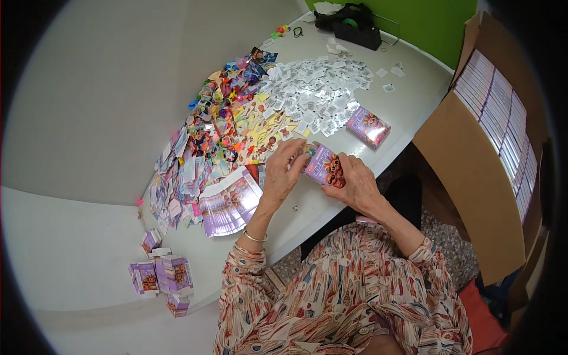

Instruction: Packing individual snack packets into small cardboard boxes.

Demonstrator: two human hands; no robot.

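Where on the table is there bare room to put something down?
Bare table shows between the lying purple box and green wall, and between the fanned cartons and near edge. Heaped trinkets and white labels crowd the far side.

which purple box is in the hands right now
The purple box in the right hand, with the left hand at its end. No hand touches the others: the single box beside the white slips, the clustered boxes at lower left.

looking like a packing workshop, heaps of trinkets (222,121) and white slips (316,86) crowding a pale table (310,210), flat purple boxes (231,204) fanning out, a big carton (485,174) holding tight rows of stock (503,118)
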